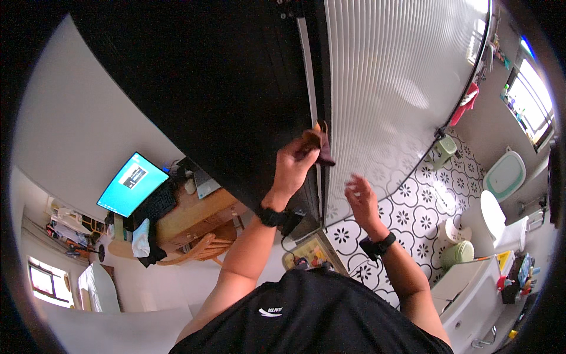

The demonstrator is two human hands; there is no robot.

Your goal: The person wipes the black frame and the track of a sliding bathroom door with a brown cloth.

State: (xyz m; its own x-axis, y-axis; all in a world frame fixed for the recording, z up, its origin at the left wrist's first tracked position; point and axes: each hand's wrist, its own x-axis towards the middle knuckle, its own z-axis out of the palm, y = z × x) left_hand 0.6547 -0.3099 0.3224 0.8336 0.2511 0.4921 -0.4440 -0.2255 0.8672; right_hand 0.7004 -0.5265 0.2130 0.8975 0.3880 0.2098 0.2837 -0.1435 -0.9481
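Observation:
My left hand (294,166) grips a dark brown cloth (326,155), which bunches over the fingers and hangs down on the right. An orange bit shows at the top of the bunch. The cloth is at the edge of a black door frame (325,88), beside a pale metal strip (309,75) that runs up it; whether they touch I cannot tell. Right of the frame stands a ribbed glass panel (376,66). My right hand (362,199) hovers in front of its lower part, slightly blurred, fingers loosely bent and apart, holding nothing. Both wrists wear black bands.
On the left, a wooden desk (194,217) bears a lit monitor (132,183), with a wooden chair (208,248) beside it. A patterned mat (314,252) lies at the threshold. Beyond are patterned tiles (402,217), a green stool (443,150), a toilet (491,217) and a white sink (473,305).

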